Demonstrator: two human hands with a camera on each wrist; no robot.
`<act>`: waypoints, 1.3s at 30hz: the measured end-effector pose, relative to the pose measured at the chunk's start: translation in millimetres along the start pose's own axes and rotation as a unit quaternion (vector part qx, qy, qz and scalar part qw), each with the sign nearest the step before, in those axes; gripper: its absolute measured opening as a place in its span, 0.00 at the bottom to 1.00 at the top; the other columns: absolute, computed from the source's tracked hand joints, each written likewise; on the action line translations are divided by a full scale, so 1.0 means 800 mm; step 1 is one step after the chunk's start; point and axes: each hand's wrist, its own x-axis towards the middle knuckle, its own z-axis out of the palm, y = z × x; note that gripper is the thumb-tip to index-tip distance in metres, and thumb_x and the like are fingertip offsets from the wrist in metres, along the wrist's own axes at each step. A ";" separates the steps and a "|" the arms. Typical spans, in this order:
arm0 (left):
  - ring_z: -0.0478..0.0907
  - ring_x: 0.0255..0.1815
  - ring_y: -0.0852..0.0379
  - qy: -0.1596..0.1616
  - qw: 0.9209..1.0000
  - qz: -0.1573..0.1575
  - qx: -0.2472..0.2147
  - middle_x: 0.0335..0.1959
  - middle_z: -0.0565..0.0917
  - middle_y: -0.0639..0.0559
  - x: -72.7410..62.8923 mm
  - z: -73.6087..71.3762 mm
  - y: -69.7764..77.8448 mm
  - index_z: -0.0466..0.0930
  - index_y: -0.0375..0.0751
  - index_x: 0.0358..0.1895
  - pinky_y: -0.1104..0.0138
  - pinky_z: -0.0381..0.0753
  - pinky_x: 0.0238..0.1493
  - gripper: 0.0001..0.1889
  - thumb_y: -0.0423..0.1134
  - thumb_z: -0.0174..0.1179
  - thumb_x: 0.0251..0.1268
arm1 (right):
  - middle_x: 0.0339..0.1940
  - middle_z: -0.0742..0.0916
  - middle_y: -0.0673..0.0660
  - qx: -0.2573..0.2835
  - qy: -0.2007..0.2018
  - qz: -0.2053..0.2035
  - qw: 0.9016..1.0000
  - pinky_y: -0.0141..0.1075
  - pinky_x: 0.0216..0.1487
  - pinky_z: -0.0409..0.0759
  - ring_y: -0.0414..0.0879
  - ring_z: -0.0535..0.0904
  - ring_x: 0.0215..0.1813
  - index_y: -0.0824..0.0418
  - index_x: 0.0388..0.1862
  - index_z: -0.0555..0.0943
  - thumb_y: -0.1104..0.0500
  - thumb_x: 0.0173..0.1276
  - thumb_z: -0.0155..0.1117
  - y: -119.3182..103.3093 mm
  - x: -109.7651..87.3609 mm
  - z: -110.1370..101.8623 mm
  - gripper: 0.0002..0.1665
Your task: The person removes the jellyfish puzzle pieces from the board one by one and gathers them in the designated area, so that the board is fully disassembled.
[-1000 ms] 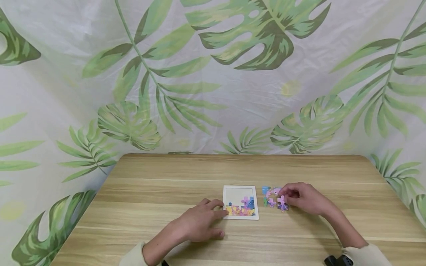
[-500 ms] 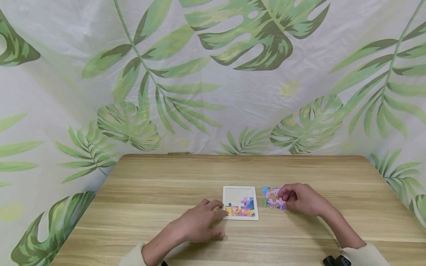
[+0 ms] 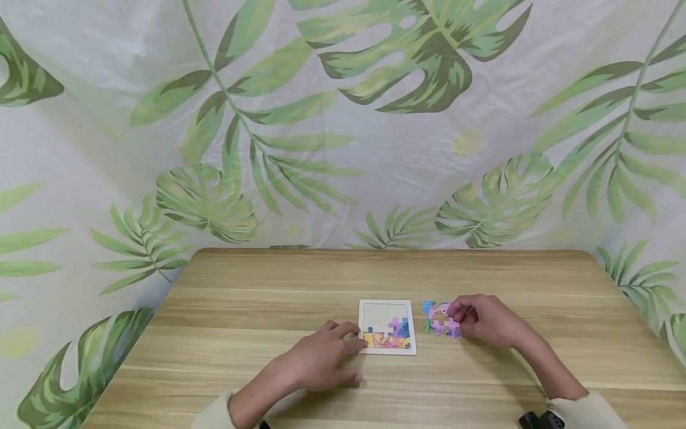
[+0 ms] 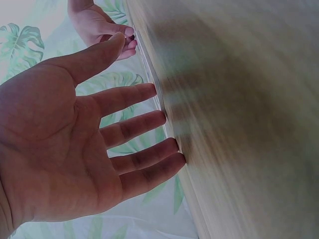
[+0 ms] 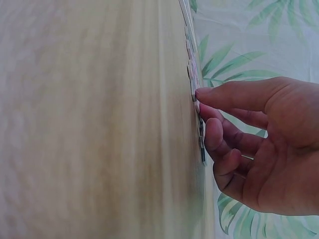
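A white puzzle tray lies on the table, its lower rows and part of its right side filled with coloured puzzle pieces. On its left edge rest the fingertips of my left hand; the left wrist view shows these fingers nearly straight. Several loose puzzle pieces in pink, purple, blue and green lie together right of the tray. With thumb and forefinger, my right hand pinches a pink and purple puzzle piece low at the group's right side. The other right fingers are curled, hiding some pieces.
The wooden table runs back to a leaf-patterned cloth hung behind it. A black device sits by the right sleeve cuff.
The pink and purple piece has shifted slightly left, closer to the neighbouring loose pieces, with my right hand on it. My left hand stays at the tray's edge.
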 end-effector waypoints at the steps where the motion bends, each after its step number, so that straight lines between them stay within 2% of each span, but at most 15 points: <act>1: 0.75 0.71 0.45 0.000 1.000 0.000 0.001 0.76 0.76 0.51 0.000 0.000 0.000 0.81 0.55 0.73 0.50 0.86 0.62 0.31 0.59 0.71 0.70 | 0.38 0.87 0.52 0.000 0.000 0.000 1.000 0.29 0.38 0.78 0.38 0.77 0.36 0.61 0.46 0.86 0.74 0.59 0.68 0.000 0.000 0.000 0.17; 11: 0.75 0.71 0.45 -0.002 1.000 0.001 0.002 0.76 0.76 0.51 0.001 -0.003 0.000 0.81 0.55 0.73 0.50 0.86 0.62 0.31 0.59 0.71 0.70 | 0.38 0.87 0.51 -0.005 0.001 0.001 1.000 0.29 0.38 0.78 0.38 0.77 0.36 0.61 0.47 0.87 0.71 0.62 0.73 -0.003 0.001 -0.001 0.15; 18: 0.75 0.71 0.44 -0.002 1.000 0.001 0.001 0.76 0.76 0.50 0.002 -0.004 0.001 0.81 0.55 0.73 0.49 0.85 0.63 0.31 0.59 0.71 0.70 | 0.38 0.88 0.50 -0.006 -0.004 -0.032 0.999 0.29 0.38 0.80 0.35 0.77 0.36 0.62 0.48 0.87 0.67 0.62 0.78 -0.009 0.008 0.002 0.15; 22: 0.75 0.71 0.44 -0.001 1.000 0.001 0.002 0.76 0.76 0.50 0.002 -0.004 0.000 0.81 0.55 0.73 0.50 0.85 0.64 0.31 0.59 0.71 0.70 | 0.38 0.88 0.50 -0.010 -0.004 -0.048 0.999 0.29 0.39 0.80 0.34 0.78 0.37 0.61 0.48 0.87 0.65 0.64 0.77 -0.016 0.014 0.005 0.14; 29: 0.75 0.71 0.45 -0.003 1.000 0.000 -0.001 0.76 0.76 0.50 0.002 -0.004 0.000 0.81 0.54 0.73 0.50 0.84 0.65 0.31 0.59 0.71 0.70 | 0.38 0.88 0.51 0.011 -0.023 -0.053 0.998 0.28 0.39 0.81 0.35 0.78 0.37 0.63 0.49 0.87 0.65 0.66 0.76 -0.026 0.024 0.016 0.13; 39: 0.75 0.72 0.45 -0.008 1.000 -0.004 -0.005 0.76 0.76 0.51 0.001 -0.002 0.001 0.81 0.54 0.73 0.50 0.84 0.66 0.31 0.59 0.71 0.70 | 0.39 0.88 0.52 0.013 -0.025 -0.053 0.998 0.29 0.40 0.80 0.35 0.78 0.37 0.64 0.50 0.86 0.68 0.63 0.75 -0.035 0.034 0.029 0.16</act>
